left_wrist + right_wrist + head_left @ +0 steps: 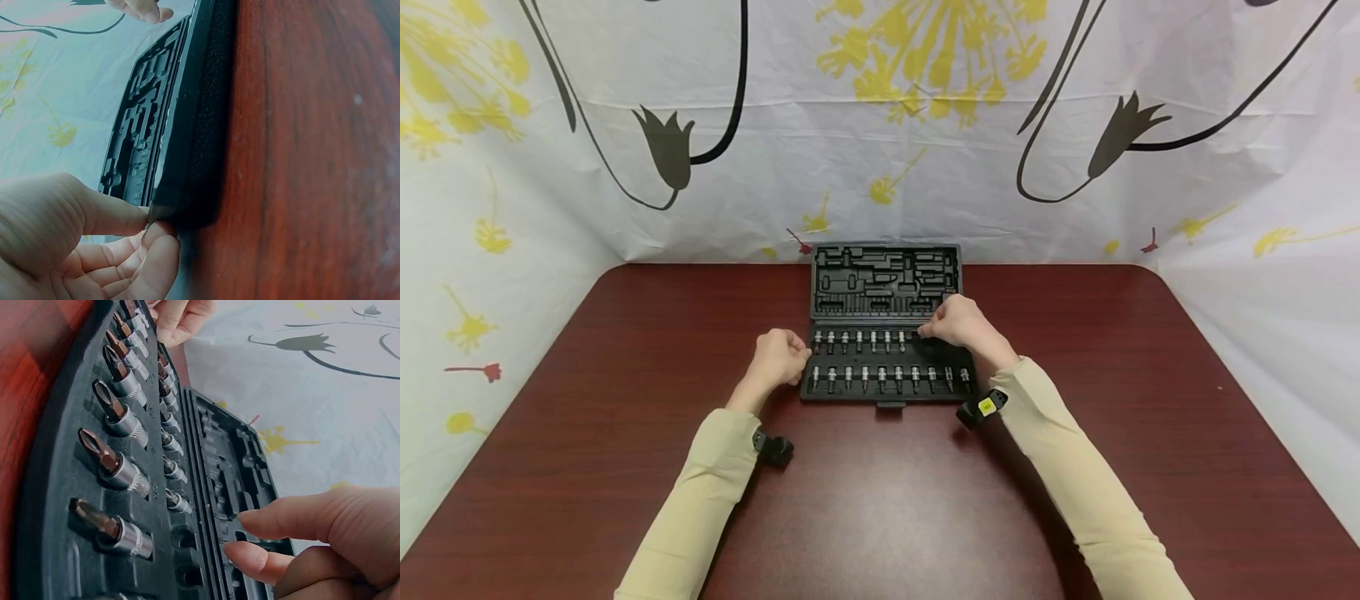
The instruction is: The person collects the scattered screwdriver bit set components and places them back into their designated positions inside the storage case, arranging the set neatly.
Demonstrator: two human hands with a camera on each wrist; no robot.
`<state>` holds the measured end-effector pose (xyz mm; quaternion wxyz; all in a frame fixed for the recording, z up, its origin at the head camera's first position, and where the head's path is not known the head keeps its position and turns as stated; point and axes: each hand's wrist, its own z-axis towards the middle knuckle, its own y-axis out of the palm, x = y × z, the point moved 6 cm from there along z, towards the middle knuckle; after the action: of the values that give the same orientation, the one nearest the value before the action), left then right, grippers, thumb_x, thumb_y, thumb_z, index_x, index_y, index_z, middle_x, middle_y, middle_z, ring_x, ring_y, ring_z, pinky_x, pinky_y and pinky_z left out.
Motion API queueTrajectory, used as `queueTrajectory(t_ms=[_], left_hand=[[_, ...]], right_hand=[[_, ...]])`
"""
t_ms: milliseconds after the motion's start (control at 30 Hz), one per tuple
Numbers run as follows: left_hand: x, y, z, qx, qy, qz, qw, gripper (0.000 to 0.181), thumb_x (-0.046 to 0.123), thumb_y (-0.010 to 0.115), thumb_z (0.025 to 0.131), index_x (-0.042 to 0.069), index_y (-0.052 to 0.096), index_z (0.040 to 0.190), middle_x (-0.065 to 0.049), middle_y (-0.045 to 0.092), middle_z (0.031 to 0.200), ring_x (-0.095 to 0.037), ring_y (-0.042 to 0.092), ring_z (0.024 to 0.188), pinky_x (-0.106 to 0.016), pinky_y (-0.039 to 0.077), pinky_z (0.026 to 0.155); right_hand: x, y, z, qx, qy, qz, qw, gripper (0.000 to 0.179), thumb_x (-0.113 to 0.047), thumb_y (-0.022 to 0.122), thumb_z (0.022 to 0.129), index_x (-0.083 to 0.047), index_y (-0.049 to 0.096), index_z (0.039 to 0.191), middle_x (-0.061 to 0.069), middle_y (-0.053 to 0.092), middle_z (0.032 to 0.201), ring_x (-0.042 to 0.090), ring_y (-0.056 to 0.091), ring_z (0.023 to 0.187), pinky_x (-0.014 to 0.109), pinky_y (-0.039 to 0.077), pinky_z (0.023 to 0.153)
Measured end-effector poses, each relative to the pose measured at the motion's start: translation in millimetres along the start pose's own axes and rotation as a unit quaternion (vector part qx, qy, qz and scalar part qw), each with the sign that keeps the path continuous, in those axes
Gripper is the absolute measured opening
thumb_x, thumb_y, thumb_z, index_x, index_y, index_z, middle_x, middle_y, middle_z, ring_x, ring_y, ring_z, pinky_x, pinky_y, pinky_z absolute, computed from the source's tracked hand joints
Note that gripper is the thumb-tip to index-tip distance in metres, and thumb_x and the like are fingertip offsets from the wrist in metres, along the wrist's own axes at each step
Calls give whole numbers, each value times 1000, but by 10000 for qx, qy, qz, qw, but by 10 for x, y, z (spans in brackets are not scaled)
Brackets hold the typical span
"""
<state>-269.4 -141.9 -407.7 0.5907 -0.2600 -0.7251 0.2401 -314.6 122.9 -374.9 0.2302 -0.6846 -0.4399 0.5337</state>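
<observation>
A black bit socket case (891,358) lies unfolded on the table, with two rows of silver bit sockets in its near half. Thumb and fingertips of my left hand (780,357) pinch the case's left edge, also seen in the left wrist view (150,219). My right hand (958,321) is over the right end of the far row. In the right wrist view, its thumb and forefinger (281,515) are apart with nothing between them, beside empty slots past the last bit socket (178,501) of that row. Larger bit sockets (125,537) fill the near row.
The case's lid (887,279), moulded with recesses, leans open at the back near a patterned white cloth (962,183). A latch (891,405) juts from the case's front edge. Dark red tabletop (880,500) surrounds the case.
</observation>
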Motion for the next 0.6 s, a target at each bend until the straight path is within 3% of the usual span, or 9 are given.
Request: queueTrajectory(t_ms=[167, 400, 600], left_hand=[[0, 5, -7, 24, -9, -47, 10000, 11, 6, 61, 88, -5, 60, 85, -14, 65, 72, -12, 57, 48, -26, 53, 47], [3, 6, -14, 9, -57, -81, 10000, 10, 5, 60, 89, -4, 60, 86, -13, 65, 72, -13, 57, 50, -27, 53, 47], [7, 7, -16, -5, -86, -75, 9999, 10, 5, 60, 89, -4, 59, 86, -13, 65, 72, -13, 58, 50, -27, 53, 48]], right_hand=[[48, -37, -57, 131, -97, -188, 9997, 48, -27, 67, 86, -15, 42, 47, -7, 30, 44, 8, 25, 41, 24, 29, 46], [143, -81, -184, 129, -224, -125, 9996, 46, -24, 65, 88, -14, 42, 49, -7, 27, 45, 8, 21, 43, 23, 25, 45], [231, -98, -273, 248, -352, -183, 9989, 34, -23, 65, 87, -4, 60, 60, -7, 35, 46, 7, 29, 44, 23, 29, 46]])
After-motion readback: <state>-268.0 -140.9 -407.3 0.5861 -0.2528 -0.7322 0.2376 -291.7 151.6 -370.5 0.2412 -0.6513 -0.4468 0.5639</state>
